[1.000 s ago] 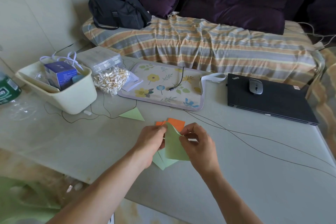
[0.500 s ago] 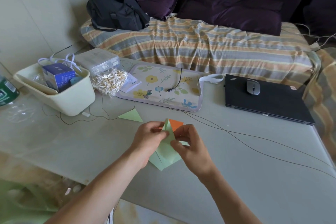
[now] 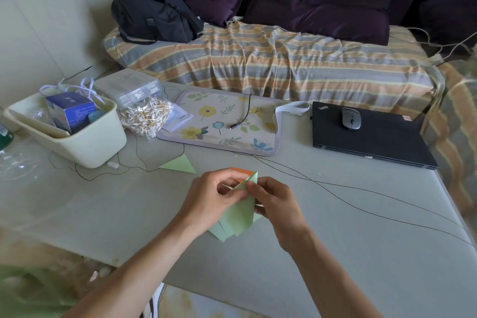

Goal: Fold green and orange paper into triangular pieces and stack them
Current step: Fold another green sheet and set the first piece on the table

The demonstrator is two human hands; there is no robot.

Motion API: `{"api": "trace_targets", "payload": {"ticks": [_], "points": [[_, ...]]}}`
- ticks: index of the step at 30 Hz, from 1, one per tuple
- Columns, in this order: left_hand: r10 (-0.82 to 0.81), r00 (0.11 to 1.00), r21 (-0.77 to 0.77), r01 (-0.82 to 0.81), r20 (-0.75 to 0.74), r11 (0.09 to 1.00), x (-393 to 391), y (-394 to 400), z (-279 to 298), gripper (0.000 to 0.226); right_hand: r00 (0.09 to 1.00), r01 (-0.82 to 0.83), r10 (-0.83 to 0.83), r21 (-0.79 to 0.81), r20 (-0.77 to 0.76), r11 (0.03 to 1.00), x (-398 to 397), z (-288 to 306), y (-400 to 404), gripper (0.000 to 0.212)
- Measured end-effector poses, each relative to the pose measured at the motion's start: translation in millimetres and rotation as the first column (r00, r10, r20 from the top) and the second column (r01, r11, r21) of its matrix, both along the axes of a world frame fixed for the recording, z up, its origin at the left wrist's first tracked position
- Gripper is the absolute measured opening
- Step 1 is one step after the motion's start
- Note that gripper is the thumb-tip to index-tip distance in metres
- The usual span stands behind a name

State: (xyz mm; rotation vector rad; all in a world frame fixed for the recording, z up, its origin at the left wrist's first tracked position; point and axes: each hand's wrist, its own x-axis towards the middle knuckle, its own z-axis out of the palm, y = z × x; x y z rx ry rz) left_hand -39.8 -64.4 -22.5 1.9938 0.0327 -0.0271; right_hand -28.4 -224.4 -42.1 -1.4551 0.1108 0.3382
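Note:
A light green paper sheet (image 3: 241, 215) is held just above the grey table (image 3: 361, 253), partly folded, its upper corner turned over near my fingertips. My left hand (image 3: 210, 200) pinches its left side and my right hand (image 3: 275, 204) pinches its upper right part. More green paper (image 3: 219, 231) lies flat underneath, showing below my hands. Orange paper (image 3: 242, 171) peeks out behind the green sheet, mostly hidden. One folded green triangle (image 3: 179, 164) lies alone on the table to the upper left.
A cream bin (image 3: 85, 142) with a blue box stands at left beside a bag of cotton swabs (image 3: 144, 117). A floral mat (image 3: 224, 121) lies behind the papers. At right is a closed black laptop (image 3: 371, 142) with a mouse (image 3: 351, 118). Thin cables (image 3: 361, 204) cross the table.
The green sheet's top has been folded down and now sits lower and flatter. Both hands have closed in together over its upper part, hiding more of the orange paper.

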Motion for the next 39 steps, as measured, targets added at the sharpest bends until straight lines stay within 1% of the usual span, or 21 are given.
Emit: {"api": "trace_targets", "payload": {"ticks": [3, 6, 10, 13, 19, 23, 25, 28, 33, 39], "points": [[-0.003, 1.000, 0.001, 0.003, 0.026, 1.000, 0.6, -0.2, -0.2, 0.033, 1.000, 0.001, -0.001, 0.030, 0.005, 1.000, -0.2, 2.2, 0.6, 0.012], [-0.015, 0.999, 0.001, 0.015, 0.039, 1.000, 1.1, 0.4, 1.6, 0.032, 1.000, -0.016, 0.016, 0.072, -0.006, 0.997, -1.1, 5.0, -0.4, 0.014], [-0.018, 0.999, 0.002, 0.018, 0.038, 1.000, -0.1, 0.1, 3.4, 0.028, 1.000, -0.009, 0.009, 0.067, -0.002, 0.998, 0.2, 3.6, -1.4, 0.015], [-0.009, 0.999, -0.011, 0.009, 0.049, 1.000, 0.0, -0.2, 3.6, 0.026, 1.000, -0.007, 0.009, 0.098, -0.013, 0.995, 1.2, 3.6, -1.1, 0.014], [-0.026, 0.997, 0.006, 0.026, 0.074, 1.000, 0.4, 2.7, 3.3, 0.035, 1.000, 0.000, 0.003, 0.124, -0.025, 0.992, 3.6, 2.5, -1.0, 0.016], [-0.017, 0.997, -0.002, 0.017, 0.081, 1.000, 0.4, 3.6, 3.7, 0.028, 1.000, 0.009, -0.007, 0.134, -0.014, 0.991, 3.9, 1.4, -1.0, 0.016], [-0.005, 0.996, -0.003, 0.005, 0.089, 1.000, 0.7, 3.4, 4.0, 0.022, 1.000, 0.025, -0.023, 0.128, -0.015, 0.991, 4.6, 0.1, -0.3, 0.021], [-0.026, 0.994, 0.009, 0.025, 0.105, 1.000, 0.7, 3.5, 2.3, 0.024, 0.998, 0.058, -0.057, 0.130, -0.014, 0.990, 5.3, -0.2, 1.0, 0.027], [-0.004, 0.992, 0.005, 0.003, 0.123, 1.000, 0.9, 4.1, 1.8, 0.029, 0.999, 0.039, -0.039, 0.151, -0.001, 0.988, 3.2, 4.1, 0.4, 0.017], [-0.010, 0.989, 0.007, 0.009, 0.145, 1.000, -0.6, 4.4, 6.1, 0.027, 0.999, 0.039, -0.041, 0.170, 0.011, 0.985, 4.4, 5.5, -0.1, 0.019]]}}
